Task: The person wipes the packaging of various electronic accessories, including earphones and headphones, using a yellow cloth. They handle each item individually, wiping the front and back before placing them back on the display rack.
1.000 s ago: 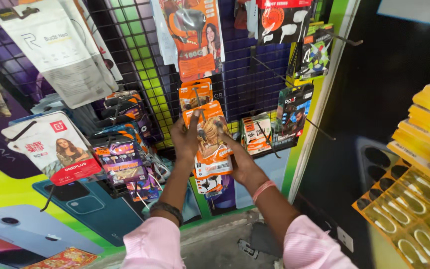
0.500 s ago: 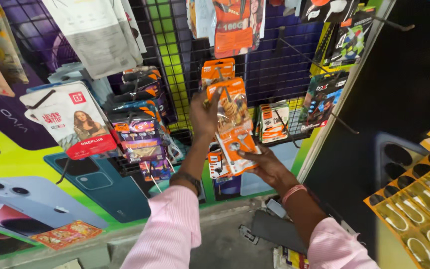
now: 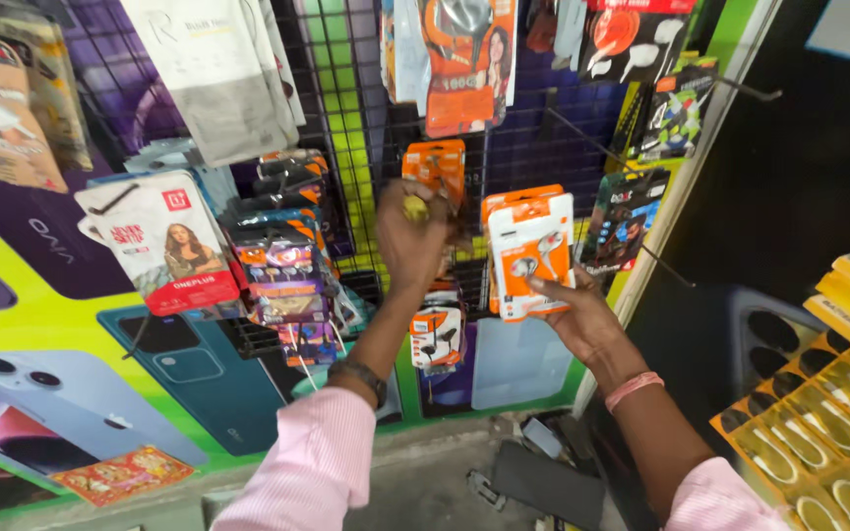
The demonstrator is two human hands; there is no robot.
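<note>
Grip first: our right hand (image 3: 582,320) grasps an orange earphone pack (image 3: 530,254). Our left hand (image 3: 413,236) clenches near an orange pack (image 3: 435,167) on the grid (image 3: 346,118).

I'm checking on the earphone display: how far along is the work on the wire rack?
Done: several orange packs already hang on the wire rack. In hand: the left hand is raised at that hanging row, touching it, while the right hand holds a small stack of orange-and-white earphone packs. Left: that stack is not yet on a hook.
</note>
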